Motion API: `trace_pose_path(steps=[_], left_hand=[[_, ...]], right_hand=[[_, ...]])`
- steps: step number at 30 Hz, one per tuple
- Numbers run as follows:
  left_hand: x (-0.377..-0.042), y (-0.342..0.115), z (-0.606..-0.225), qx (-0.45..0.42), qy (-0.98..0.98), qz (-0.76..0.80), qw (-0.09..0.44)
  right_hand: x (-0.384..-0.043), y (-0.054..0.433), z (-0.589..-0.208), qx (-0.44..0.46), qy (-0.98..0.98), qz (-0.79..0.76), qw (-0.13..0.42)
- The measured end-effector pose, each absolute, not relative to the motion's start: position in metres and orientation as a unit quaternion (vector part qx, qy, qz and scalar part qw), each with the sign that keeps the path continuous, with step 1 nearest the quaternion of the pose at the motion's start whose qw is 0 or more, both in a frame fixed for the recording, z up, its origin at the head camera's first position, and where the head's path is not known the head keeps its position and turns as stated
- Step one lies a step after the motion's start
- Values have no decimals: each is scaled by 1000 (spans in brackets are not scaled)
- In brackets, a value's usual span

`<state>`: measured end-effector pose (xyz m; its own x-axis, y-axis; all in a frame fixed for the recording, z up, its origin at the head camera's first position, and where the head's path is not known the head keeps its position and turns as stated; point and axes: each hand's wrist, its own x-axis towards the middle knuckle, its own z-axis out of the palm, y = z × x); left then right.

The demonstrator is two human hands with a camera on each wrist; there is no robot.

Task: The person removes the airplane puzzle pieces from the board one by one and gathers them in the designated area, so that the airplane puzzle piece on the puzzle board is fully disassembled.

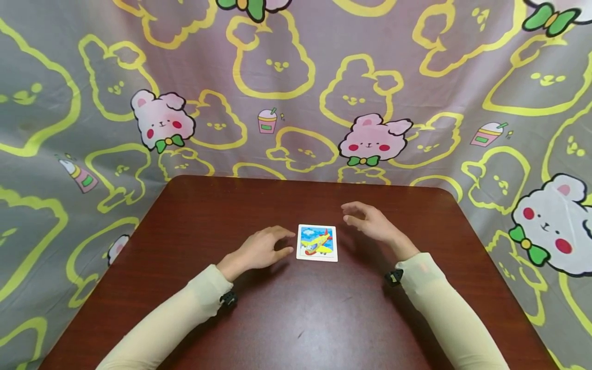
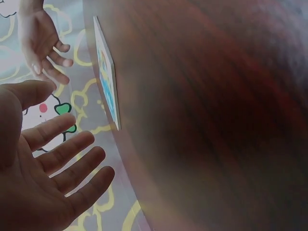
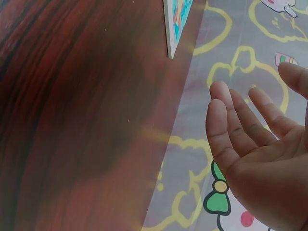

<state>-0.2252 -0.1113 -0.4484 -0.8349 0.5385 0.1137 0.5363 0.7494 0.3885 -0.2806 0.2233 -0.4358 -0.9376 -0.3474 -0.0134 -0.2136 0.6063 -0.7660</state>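
A square picture puzzle (image 1: 316,242) with a white border lies flat on the table, showing a yellow and red airplane against blue sky. Just left of it is my left hand (image 1: 261,248), its fingertips close to the border and its fingers relaxed. My right hand (image 1: 372,223) hovers to the right and slightly beyond the puzzle, fingers loosely bent with nothing in them. In the left wrist view the puzzle (image 2: 107,72) appears edge-on between the two hands. Only one corner of the puzzle (image 3: 175,24) shows in the right wrist view, past the spread fingers.
The dark reddish-brown wooden table (image 1: 222,205) has rounded far corners. Behind it and on both sides hangs a grey curtain (image 1: 296,113) printed with yellow bear outlines and pink-cheeked rabbits. Black straps (image 1: 394,277) sit at both wrists, by the pale sleeves.
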Motion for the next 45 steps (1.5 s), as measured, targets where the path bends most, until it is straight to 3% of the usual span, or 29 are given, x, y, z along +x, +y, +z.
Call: trace_pose_path(steps=[13, 45], left_hand=[[-224, -97, -458, 325, 929, 180, -3], [-211, -81, -468, 373, 915, 145, 46]], right_hand=[[-281, 209, -445, -177, 887, -419, 86], [-281, 179, -459, -211, 875, -421, 111]])
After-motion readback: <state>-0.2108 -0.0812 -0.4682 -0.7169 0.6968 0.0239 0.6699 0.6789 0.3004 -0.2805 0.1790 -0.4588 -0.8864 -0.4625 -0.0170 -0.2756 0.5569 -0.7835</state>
